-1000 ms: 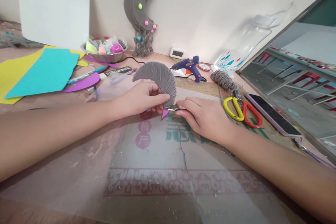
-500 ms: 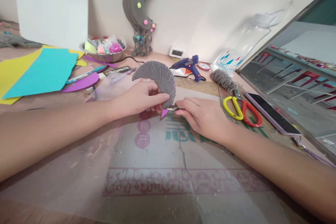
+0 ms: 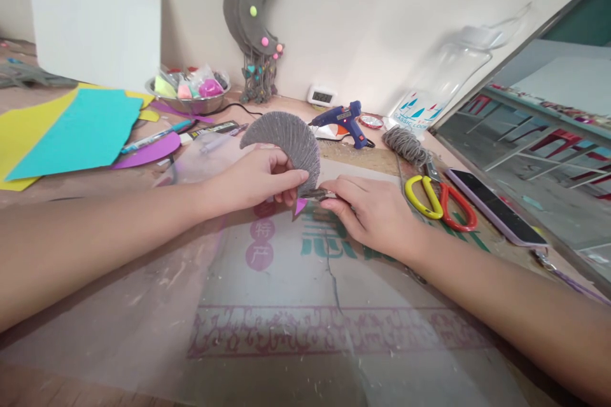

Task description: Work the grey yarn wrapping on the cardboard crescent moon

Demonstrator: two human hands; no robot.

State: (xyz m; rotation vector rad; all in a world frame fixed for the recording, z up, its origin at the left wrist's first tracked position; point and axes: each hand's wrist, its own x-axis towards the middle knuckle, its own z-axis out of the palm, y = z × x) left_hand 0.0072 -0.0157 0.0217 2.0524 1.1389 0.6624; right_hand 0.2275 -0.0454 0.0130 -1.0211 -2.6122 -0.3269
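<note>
My left hand pinches the lower end of a grey crescent wrapped in yarn, holding it upright over a cardboard sheet. A purple tip shows at the crescent's bottom. My right hand is closed on a small metal cutter, whose tip meets the crescent's lower end. The cutter's handle is hidden under my fingers.
Yellow and red scissors, a phone and a ball of grey yarn lie to the right. A blue glue gun sits behind. Teal and yellow felt sheets, pens and a bowl of pompoms are left. A finished crescent leans on the wall.
My right hand has nudged the cutter slightly left toward the crescent's lower end. The left hand and crescent stay nearly still.
</note>
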